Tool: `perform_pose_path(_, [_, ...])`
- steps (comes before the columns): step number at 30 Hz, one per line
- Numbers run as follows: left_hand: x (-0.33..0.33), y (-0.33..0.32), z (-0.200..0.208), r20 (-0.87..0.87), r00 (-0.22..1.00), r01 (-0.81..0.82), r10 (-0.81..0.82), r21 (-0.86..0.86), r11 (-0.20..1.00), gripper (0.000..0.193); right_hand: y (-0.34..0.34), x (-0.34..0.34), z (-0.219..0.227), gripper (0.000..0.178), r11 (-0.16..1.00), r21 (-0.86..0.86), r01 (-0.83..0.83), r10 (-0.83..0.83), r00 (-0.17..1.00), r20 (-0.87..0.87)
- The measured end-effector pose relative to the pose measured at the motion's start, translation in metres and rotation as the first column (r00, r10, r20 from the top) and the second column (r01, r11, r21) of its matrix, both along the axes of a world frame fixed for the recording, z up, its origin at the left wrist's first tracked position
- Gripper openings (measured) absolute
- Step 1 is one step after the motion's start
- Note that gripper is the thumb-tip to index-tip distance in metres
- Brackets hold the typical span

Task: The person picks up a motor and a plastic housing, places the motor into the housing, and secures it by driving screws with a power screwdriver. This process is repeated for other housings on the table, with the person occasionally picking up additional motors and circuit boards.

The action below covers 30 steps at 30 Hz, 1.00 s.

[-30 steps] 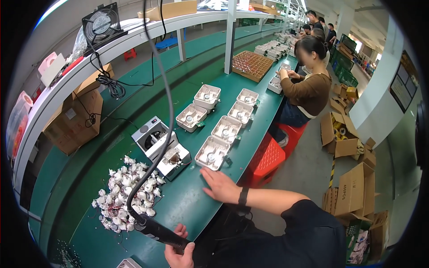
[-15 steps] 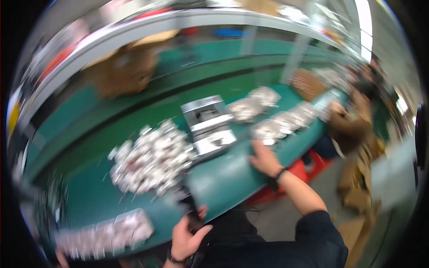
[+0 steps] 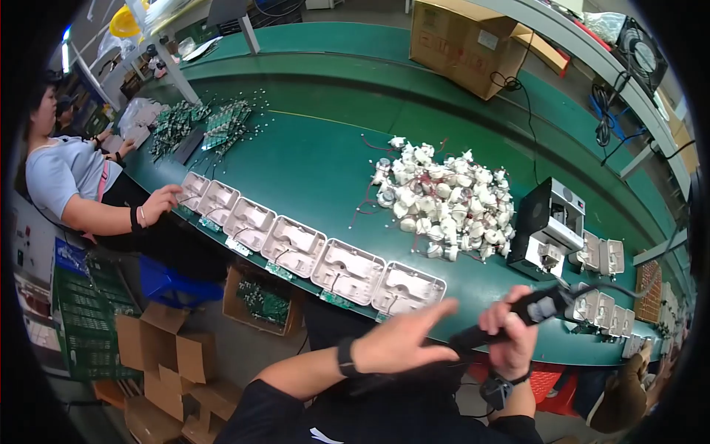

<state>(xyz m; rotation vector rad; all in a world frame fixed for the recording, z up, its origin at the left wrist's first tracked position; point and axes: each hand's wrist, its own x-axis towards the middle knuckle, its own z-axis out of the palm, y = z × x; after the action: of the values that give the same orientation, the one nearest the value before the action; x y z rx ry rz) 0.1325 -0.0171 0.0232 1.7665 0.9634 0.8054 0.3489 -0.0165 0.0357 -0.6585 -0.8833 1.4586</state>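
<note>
My right hand (image 3: 510, 342) is wrapped round a black corded tool that looks like an electric screwdriver (image 3: 546, 305). Its narrower end points left, and its cable runs off to the right. My left hand (image 3: 396, 342) is held over the bench's front edge, thumb and fingers spread and holding nothing. Just beyond it lies the nearest of several pale plastic housings (image 3: 407, 287), in a row reaching away to the left. Wires trail from the housings to small green circuit boards (image 3: 336, 299) along the edge.
A heap of white wired parts (image 3: 447, 196) lies mid-bench, beside a silver-and-black machine (image 3: 551, 229). On the left a co-worker's hand (image 3: 157, 206) touches the farthest housing. More boards (image 3: 228, 124) are piled behind. Cartons (image 3: 166, 348) stand on the floor; housings (image 3: 592, 307) sit at right.
The view has swung left, bringing the housing row and co-worker into sight. The black tool, earlier at my left hand, is now in my right, which has come off the bench.
</note>
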Motion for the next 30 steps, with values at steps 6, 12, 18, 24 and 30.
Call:
perform_pose_path(6, [-0.165, 0.051, -0.013, -0.28, 0.485, -0.649, 0.829, 0.52, 0.556, 0.048, -0.005, 0.034, -0.011, 0.03, 0.852, 0.227, 0.472, -0.506, 0.853, 0.124])
perform_pose_path(12, [-0.231, 0.062, -0.024, -0.518, 0.354, -0.585, 0.779, 0.527, 0.616, 0.035, -0.004, -0.002, -0.038, 0.025, 0.795, 0.232, 0.56, -0.592, 0.8, 0.096])
perform_pose_path(18, [-0.237, 0.063, -0.051, -0.575, 0.454, -0.52, 0.681, 0.449, 0.726, 0.028, -0.004, -0.032, -0.035, 0.026, 0.811, 0.228, 0.539, -0.564, 0.824, 0.056])
perform_pose_path(24, [-0.256, 0.084, -0.053, -0.489, 0.595, -0.454, 0.638, 0.451, 0.768, 0.026, 0.014, -0.05, -0.022, 0.028, 0.759, 0.269, 0.593, -0.637, 0.76, 0.124])
perform_pose_path(30, [-0.243, 0.087, -0.048, -0.47, 0.72, -0.36, 0.51, 0.375, 0.854, 0.023, 0.016, -0.045, -0.021, 0.026, 0.648, 0.303, 0.699, -0.761, 0.604, 0.235])
